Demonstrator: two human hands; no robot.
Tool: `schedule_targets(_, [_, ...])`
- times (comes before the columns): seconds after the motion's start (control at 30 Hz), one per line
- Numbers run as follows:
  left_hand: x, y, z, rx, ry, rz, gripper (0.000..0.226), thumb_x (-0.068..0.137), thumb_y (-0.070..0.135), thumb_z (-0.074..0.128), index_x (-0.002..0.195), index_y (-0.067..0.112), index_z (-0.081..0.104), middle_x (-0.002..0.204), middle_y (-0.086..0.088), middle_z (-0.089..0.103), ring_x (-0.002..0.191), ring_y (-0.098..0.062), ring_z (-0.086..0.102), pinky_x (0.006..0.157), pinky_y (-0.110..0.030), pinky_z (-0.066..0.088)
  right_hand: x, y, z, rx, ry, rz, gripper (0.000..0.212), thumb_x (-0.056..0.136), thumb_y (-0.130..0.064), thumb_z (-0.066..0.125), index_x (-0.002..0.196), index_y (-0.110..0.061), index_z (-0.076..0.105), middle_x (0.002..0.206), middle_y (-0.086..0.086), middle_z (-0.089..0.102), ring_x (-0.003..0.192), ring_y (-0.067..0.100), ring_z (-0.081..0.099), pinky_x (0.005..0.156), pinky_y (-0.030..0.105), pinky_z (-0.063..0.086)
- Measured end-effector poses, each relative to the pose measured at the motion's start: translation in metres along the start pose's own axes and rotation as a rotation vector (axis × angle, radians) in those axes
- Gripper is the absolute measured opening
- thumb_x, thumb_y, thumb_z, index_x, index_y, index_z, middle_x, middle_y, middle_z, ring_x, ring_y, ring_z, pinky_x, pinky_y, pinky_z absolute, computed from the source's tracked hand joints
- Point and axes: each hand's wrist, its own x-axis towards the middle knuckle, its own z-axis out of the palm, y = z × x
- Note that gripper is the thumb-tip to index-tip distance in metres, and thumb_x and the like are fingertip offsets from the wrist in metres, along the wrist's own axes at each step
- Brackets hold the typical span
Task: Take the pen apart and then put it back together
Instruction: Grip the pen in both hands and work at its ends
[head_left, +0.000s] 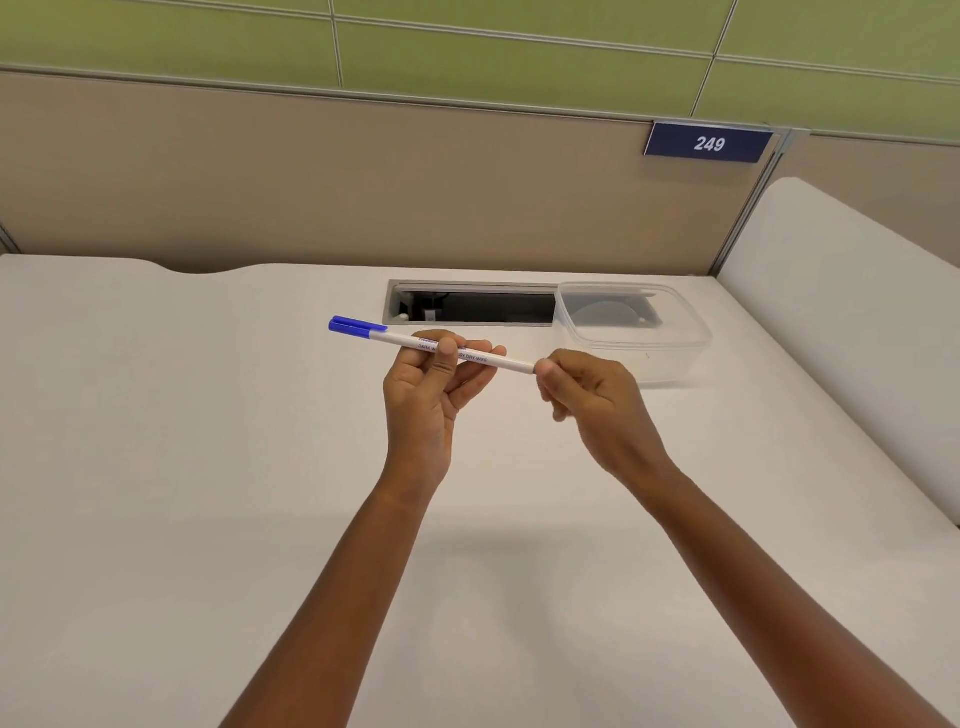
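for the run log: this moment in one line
left hand: holds white plastic pen mid-barrel | right hand: pinches tail end | blue cap: on

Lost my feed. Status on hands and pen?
Left hand grips pen mid-barrel. Right hand pinches its end. Blue cap on. Clear tub behind, apart.

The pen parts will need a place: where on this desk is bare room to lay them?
The desk is bare left of the left hand and nearer, below both forearms. It is crowded at the far right: clear container at the cable slot's end.
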Motion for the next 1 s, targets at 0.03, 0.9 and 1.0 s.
schedule_targets(0.03, [0.000, -0.001, 0.000, 0.000, -0.001, 0.000, 0.022, 0.093, 0.005, 0.037, 0.082, 0.011, 0.055, 0.067, 0.004, 0.074, 0.071, -0.016, 0.072, 0.065, -0.022, 0.058, 0.001, -0.001, 0.000, 0.150, -0.047, 0.090, 0.039, 0.091, -0.026, 0.046, 0.054, -0.017, 0.046, 0.047, -0.008, 0.041, 0.045, 0.009, 0.040, 0.051, 0.019, 0.036])
schedule_targets(0.9, [-0.002, -0.002, -0.004, 0.023, 0.030, -0.020, 0.022, 0.093, 0.006, 0.037, 0.081, 0.012, 0.055, 0.067, 0.003, 0.074, 0.071, -0.016, 0.072, 0.064, -0.022, 0.058, 0.002, -0.006, 0.003, 0.437, -0.199, 0.353, 0.052, 0.096, -0.030, 0.036, 0.048, -0.013, 0.045, 0.036, -0.009, 0.039, 0.041, 0.012, 0.040, 0.058, 0.020, 0.047])
schedule_targets(1.0, [-0.002, -0.002, -0.006, 0.015, 0.040, -0.014, 0.021, 0.093, 0.005, 0.038, 0.081, 0.012, 0.054, 0.067, 0.004, 0.074, 0.071, -0.016, 0.072, 0.064, -0.022, 0.058, 0.000, -0.006, 0.005, 0.379, -0.245, 0.370, 0.051, 0.097, -0.035, 0.030, 0.058, -0.013, 0.055, 0.042, -0.005, 0.051, 0.045, 0.009, 0.053, 0.061, 0.021, 0.052])
